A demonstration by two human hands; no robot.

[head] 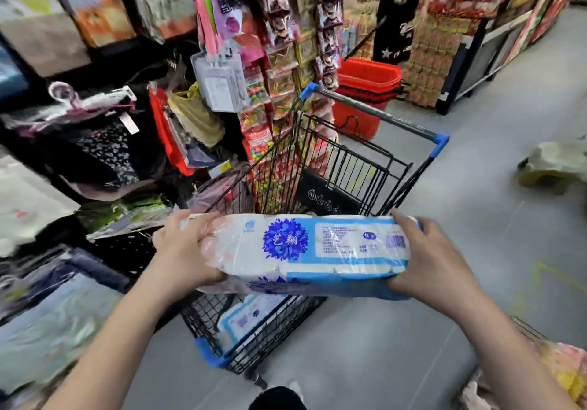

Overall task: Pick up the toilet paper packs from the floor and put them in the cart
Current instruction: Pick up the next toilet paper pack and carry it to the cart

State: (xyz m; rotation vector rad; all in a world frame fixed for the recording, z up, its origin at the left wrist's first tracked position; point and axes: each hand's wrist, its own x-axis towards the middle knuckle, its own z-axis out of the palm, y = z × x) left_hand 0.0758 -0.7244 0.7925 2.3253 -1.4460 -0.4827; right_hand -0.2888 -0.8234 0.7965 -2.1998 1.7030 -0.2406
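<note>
A white and blue toilet paper pack (305, 252) with a purple flower print hangs level over the near end of the black wire cart (346, 168). My left hand (182, 250) grips its left end and my right hand (427, 258) grips its right end. Inside the cart, low behind the wire wall, lies another blue and white pack (244, 320). The cart has a grey handle with blue corner caps (440, 142) at its far side.
Shelves crowded with bags and clothes run along the left. A rack of hanging snacks (286, 69) stands just beyond the cart. Red baskets (365, 92) sit on the grey floor behind it, where a person in black trousers stands. A crumpled bag (554, 165) lies at right.
</note>
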